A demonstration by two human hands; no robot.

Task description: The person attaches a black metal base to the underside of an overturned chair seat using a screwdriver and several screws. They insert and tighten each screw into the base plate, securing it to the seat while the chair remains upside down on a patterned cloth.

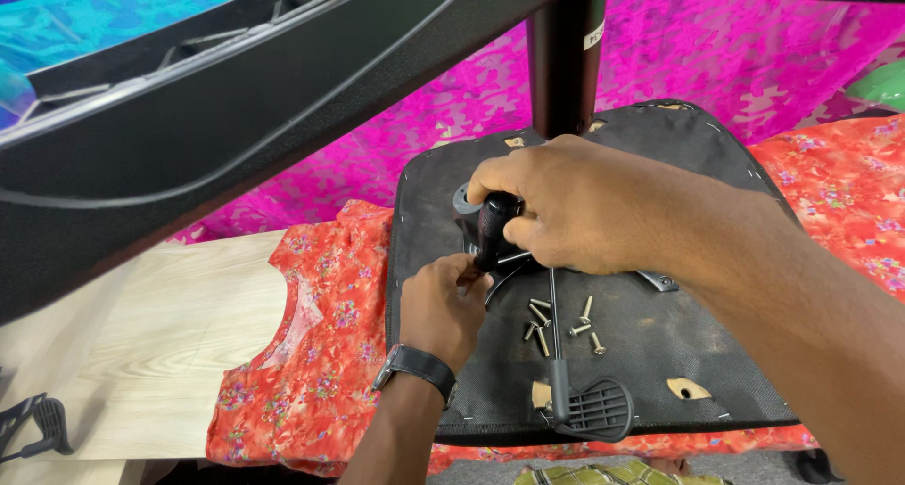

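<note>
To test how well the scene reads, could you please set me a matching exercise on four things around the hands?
Things:
1. right hand
2. left hand
3. loose screws
4. paddle lever

States or places:
A. wears a dark wristwatch
B. lying in a small cluster on the black seat underside
C. wrapped around a black tool handle
D. near the seat's front edge

Pairs: 1-C, 2-A, 3-B, 4-D

Place: a makeshift furniture-assembly workspace, likely in a home.
Evidence: upturned black fabric-covered chair seat [650, 353], loose silver screws [556, 325] lying on it.
Coverings: red floral cloth [311, 372], pink patterned sheet [735, 51].
Floor: pale wood-grain [160, 344].
</note>
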